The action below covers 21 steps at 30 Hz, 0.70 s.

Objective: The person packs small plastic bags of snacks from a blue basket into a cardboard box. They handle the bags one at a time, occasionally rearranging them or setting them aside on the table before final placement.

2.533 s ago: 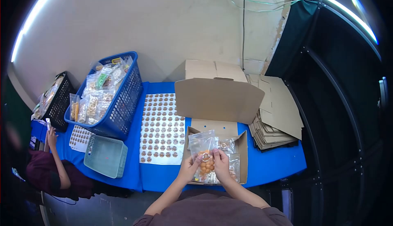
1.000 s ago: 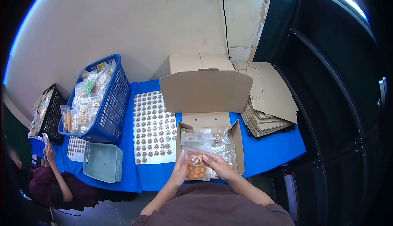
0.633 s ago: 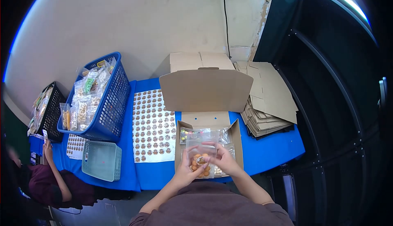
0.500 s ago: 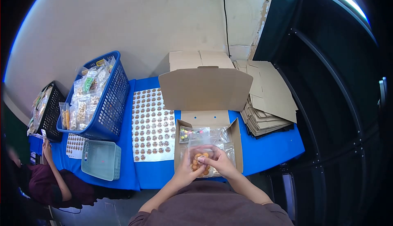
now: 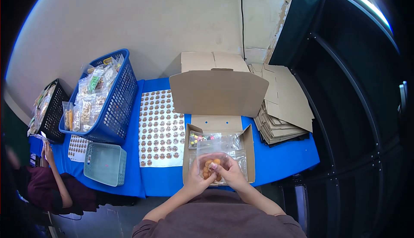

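A clear bag of round orange-brown pieces (image 5: 208,165) is held over the front of an open cardboard box (image 5: 251,154). My left hand (image 5: 196,178) grips the bag's left side, fingers closed round it. On its right side my right hand (image 5: 232,173) is closed, the thumb pressing a small round sticker on the bag's front. Inside the box, behind the hands, lie a bag with colourful pieces (image 5: 201,140) and other clear bags. The box's lid (image 5: 220,92) stands raised at the back.
Left of the box lies a sticker sheet (image 5: 160,130). Further left are a blue basket of packets (image 5: 116,104), a pale green tray (image 5: 105,164), a black basket (image 5: 56,113) and another person's arm (image 5: 60,184). Flattened cardboard (image 5: 289,100) is stacked at the right.
Both hands still hold the bag above the box, with only small finger shifts. The view has moved slightly. At the left, the other person's hand has shifted a little.
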### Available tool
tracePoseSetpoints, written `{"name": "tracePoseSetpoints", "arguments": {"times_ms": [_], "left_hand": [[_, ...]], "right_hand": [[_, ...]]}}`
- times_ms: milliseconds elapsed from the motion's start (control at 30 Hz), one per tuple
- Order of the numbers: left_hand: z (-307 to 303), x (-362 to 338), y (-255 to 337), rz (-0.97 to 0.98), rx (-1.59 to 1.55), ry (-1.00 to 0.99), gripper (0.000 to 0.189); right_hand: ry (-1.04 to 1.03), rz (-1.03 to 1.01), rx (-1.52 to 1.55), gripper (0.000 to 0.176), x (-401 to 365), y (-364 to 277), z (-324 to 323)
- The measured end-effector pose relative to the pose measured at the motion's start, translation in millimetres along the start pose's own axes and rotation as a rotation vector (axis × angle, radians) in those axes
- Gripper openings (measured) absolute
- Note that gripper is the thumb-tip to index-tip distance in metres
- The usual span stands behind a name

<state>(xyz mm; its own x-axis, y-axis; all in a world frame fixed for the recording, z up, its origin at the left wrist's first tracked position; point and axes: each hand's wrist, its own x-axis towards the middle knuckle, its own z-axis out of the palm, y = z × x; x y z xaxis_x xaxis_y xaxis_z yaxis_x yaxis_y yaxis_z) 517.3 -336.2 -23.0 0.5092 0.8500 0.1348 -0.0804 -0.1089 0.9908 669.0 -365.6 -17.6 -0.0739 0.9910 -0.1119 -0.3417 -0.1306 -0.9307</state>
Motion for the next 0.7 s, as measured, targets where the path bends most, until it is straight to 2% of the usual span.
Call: {"name": "tracePoseSetpoints", "arguments": {"times_ms": [133,433,500,567,633,700], "left_hand": [[0.4,-1.6,-10.1,0.068,-0.001,0.08,0.048],[-3.4,0.8,-10.9,0.083,-0.009,0.018,0.04],[-7.9,1.9,-10.0,0.071,-0.026,-0.059,0.04],[-9.6,0.3,-10.9,0.052,-0.04,-0.058,0.039],[-9.1,-1.0,-14.3,0.036,-0.053,-0.055,0.038],[-6.3,-2.0,-20.3,-0.001,-0.156,-0.016,0.038]], "right_hand": [[0.001,-0.153,-0.08,0.033,-2.2,0.1,3.4],[-0.034,-0.068,0.038,0.03,-1.5,3.9,-4.0],[-0.05,-0.06,0.049,0.03,-1.5,8.3,-9.3],[-0.07,-0.052,0.059,0.031,-1.6,14.8,-16.9],[-0.1,0.068,0.173,0.033,-1.4,18.6,-23.6],[-0.07,0.038,0.092,0.035,-3.6,13.8,-20.9]]}}
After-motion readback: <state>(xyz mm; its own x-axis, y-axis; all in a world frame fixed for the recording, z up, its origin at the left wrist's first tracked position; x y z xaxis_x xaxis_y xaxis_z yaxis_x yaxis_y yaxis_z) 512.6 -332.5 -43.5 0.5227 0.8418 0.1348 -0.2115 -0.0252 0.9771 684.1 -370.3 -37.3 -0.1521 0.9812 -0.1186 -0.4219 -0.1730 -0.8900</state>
